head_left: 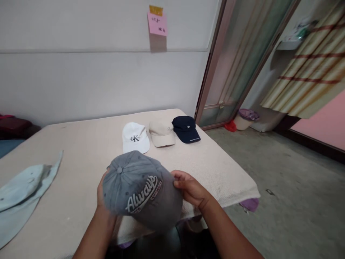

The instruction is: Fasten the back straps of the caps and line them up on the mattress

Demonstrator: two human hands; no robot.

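Note:
A grey-blue cap (134, 187) with "Always" lettering is held up over the near edge of the bed, its brim toward the lower right. My left hand (104, 189) grips its left side, with the fingers mostly hidden behind the crown. At the right side of the cap, my right hand (190, 187) pinches the edge between thumb and fingers. Beyond it lie a white cap (134, 138) with "CK" letters, a beige cap (162, 133) and a navy cap (185, 129), side by side in a row.
A pale green hat (24, 190) lies at the left on the beige bed cover (81, 151). Behind is a white wall with a pink note (157, 24). A lined bin (245, 118) stands on the floor at the right, near a striped curtain (307, 64).

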